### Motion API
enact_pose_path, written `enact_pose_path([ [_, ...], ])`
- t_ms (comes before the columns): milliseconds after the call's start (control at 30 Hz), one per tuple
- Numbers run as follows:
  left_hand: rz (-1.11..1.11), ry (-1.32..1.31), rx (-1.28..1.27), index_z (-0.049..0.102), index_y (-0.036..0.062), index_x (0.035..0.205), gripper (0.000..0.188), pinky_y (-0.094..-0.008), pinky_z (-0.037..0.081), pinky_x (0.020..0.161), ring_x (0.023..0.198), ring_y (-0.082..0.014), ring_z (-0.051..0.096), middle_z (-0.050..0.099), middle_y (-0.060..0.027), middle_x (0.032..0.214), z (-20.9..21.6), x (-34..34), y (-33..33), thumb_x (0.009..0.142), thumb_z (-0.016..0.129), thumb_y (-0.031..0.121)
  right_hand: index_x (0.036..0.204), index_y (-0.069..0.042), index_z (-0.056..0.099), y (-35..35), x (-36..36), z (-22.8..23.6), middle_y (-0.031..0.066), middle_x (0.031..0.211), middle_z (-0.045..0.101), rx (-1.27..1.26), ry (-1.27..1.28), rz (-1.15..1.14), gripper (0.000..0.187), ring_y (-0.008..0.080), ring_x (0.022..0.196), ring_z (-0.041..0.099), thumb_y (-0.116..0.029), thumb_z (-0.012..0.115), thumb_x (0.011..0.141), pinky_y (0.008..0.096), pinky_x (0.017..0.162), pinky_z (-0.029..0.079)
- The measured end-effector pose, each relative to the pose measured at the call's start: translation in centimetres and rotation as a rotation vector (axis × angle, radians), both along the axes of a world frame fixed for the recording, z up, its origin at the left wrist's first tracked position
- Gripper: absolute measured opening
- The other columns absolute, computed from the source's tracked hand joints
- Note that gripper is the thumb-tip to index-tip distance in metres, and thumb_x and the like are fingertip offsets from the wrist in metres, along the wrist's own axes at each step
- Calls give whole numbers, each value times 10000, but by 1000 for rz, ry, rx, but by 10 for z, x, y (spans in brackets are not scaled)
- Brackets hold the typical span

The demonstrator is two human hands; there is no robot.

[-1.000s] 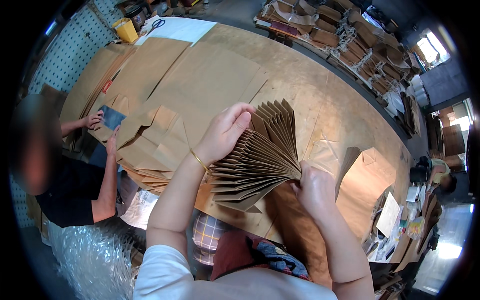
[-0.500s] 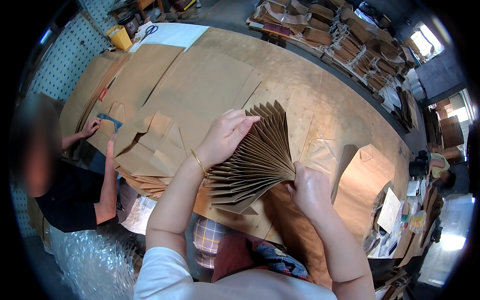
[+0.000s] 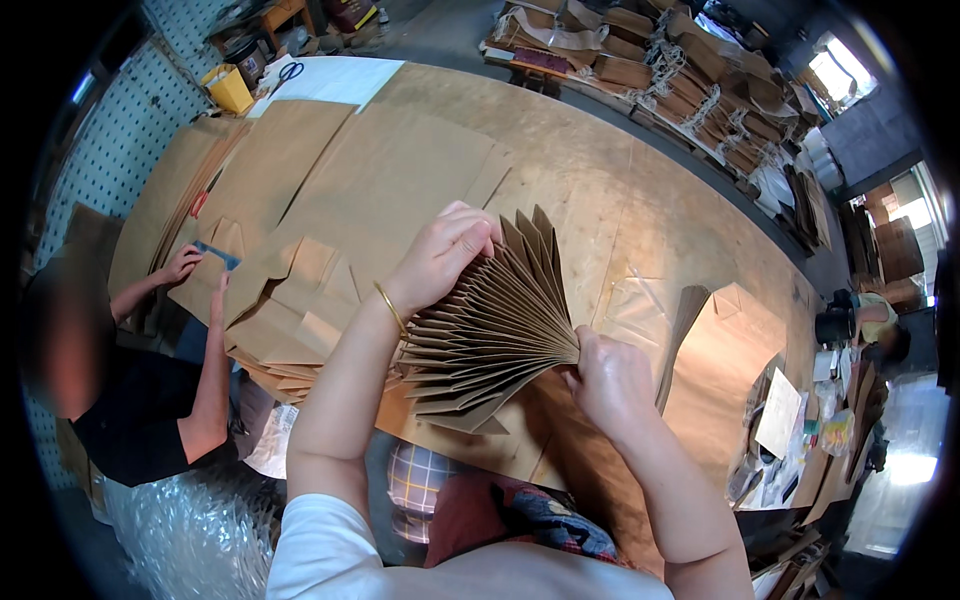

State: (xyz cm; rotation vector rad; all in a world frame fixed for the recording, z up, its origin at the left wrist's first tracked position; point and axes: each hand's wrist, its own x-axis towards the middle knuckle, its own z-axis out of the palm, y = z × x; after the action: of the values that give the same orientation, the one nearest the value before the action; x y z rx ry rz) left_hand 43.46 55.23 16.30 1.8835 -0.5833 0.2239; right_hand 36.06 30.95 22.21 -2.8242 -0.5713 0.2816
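Note:
A stack of brown kraft paper bags (image 3: 495, 325) is spread like a fan above the near part of the table. My right hand (image 3: 615, 385) is closed round its narrow, gathered end. At the upper side of the spread end, my left hand (image 3: 443, 258) grips the edges, thumb on top, with the other fingers partly hidden behind the paper. The loose edges stand apart on the left and top. A brown paper sheet (image 3: 575, 440) hangs under my right forearm. More brown paper bags (image 3: 730, 340) lie right of my right hand.
On the left, a co-worker's hands (image 3: 180, 265) hold a blue flat piece over folded brown bags (image 3: 300, 300). Large kraft sheets (image 3: 390, 170) cover the table's far left. Scissors (image 3: 290, 71) and a yellow container (image 3: 228, 90) are at the far corner. Bundled bags (image 3: 690, 85) fill another table beyond.
Both hands and the fanned stack have shifted slightly left. At the top of the fan a few bags now stand farther apart from the rest. The co-worker's hands have hardly moved.

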Motion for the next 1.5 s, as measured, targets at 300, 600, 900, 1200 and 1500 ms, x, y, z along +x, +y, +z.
enact_pose_path([
  [300,-107,104,60,587,44,1129,346,-282,381,759,762,-179,449,466,-47,741,2,14,-11,983,396,292,818,1,541,-1,-4,-4,191,712,623,32,-12,26,202,364,679,622,-119,673,723,437,612,494],
  [600,-543,-128,794,270,16,1378,1066,-416,362,986,1141,-370,456,484,-207,1208,92,-48,-105,543,831,370,808,-27,641,-18,-4,-42,188,776,650,218,-154,59,131,337,743,641,-108,554,752,450,631,510],
  [900,-393,32,1409,633,89,970,292,-418,500,689,762,-330,630,647,-162,758,67,-52,-154,680,633,130,858,-30,571,-114,-98,-48,178,792,625,395,43,-420,240,351,729,621,-200,686,735,433,625,485],
  [1200,-570,-85,1475,689,84,762,120,-402,511,712,782,-320,635,657,-150,780,63,-34,-144,686,661,173,998,-44,545,-104,-184,19,149,856,602,396,-130,-209,412,301,729,581,-355,691,770,390,672,472],
  [1500,-616,-257,1522,653,120,702,155,-385,504,552,625,-271,643,648,-90,695,78,-137,-115,727,604,266,1035,-45,528,-13,-148,-38,111,874,588,2031,663,-1334,321,172,719,590,-309,559,856,291,555,508],
])
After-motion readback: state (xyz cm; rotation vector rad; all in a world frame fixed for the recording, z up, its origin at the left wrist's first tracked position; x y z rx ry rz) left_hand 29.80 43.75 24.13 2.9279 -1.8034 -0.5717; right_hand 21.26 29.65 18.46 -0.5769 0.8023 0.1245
